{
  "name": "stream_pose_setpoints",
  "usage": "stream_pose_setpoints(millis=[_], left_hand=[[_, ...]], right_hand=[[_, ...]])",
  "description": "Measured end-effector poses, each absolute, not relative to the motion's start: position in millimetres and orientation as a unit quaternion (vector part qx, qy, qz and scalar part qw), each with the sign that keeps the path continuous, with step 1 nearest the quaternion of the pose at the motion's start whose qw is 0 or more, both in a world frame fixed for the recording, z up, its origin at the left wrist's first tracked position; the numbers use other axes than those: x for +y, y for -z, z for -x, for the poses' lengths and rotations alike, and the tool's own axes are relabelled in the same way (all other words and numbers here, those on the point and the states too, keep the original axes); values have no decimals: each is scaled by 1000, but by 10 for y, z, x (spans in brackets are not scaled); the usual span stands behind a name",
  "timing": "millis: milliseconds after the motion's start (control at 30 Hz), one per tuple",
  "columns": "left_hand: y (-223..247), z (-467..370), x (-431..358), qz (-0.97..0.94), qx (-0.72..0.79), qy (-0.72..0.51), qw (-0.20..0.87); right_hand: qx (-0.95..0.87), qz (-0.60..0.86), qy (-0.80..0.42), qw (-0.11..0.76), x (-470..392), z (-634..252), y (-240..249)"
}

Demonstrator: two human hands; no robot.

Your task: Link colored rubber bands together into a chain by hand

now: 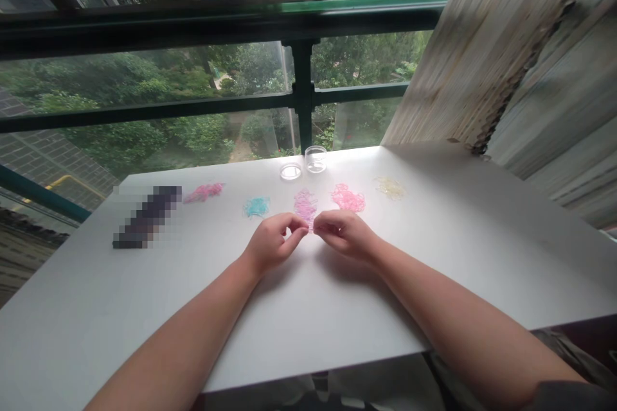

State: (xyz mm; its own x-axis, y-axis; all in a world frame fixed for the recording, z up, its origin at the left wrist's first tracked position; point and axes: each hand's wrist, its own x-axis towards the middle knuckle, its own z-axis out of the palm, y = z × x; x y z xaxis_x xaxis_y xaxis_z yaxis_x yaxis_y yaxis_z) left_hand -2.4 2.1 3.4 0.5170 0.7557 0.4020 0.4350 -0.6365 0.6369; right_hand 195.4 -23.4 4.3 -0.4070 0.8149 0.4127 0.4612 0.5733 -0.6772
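My left hand [281, 239] and my right hand [346, 233] meet above the middle of the table, fingertips almost touching. Both are closed in a pinch on a tiny pale purple rubber band [311, 228], mostly hidden by the fingers. Just beyond them lies a loose pile of purple rubber bands [304, 202]. A pink pile [349, 198] is right behind my right hand, and a teal pile [257, 207] sits to the left of my left hand.
Farther left are a darker pink pile [206, 192] and a blurred-out dark object [149, 215]. Pale yellow bands [391, 188] lie at the right. A clear round container [315, 159] and its lid [290, 171] stand at the back of the white table [270, 334], by the window railing.
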Motion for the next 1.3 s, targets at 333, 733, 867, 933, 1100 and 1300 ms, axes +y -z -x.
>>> stream_pose_setpoints(millis=[333,733,867,933,1100,1300], left_hand=[[-12,7,120,-874,354,-302,145],[41,-5,231,-879,390,-264,75],[45,-27,239,-884,386,-254,73],[46,-37,241,-886,384,-250,73],[58,-47,248,-888,381,-243,87],[62,-49,238,-875,405,-243,109]], right_hand=[[-770,464,-251,359,-184,-1946,10],[-725,511,-240,393,-161,-1979,12],[-724,511,-242,395,-158,-1978,12],[-724,511,-242,394,-152,-1981,18],[-726,511,-240,394,-136,-1984,31],[-731,512,-232,387,-132,-1987,30]])
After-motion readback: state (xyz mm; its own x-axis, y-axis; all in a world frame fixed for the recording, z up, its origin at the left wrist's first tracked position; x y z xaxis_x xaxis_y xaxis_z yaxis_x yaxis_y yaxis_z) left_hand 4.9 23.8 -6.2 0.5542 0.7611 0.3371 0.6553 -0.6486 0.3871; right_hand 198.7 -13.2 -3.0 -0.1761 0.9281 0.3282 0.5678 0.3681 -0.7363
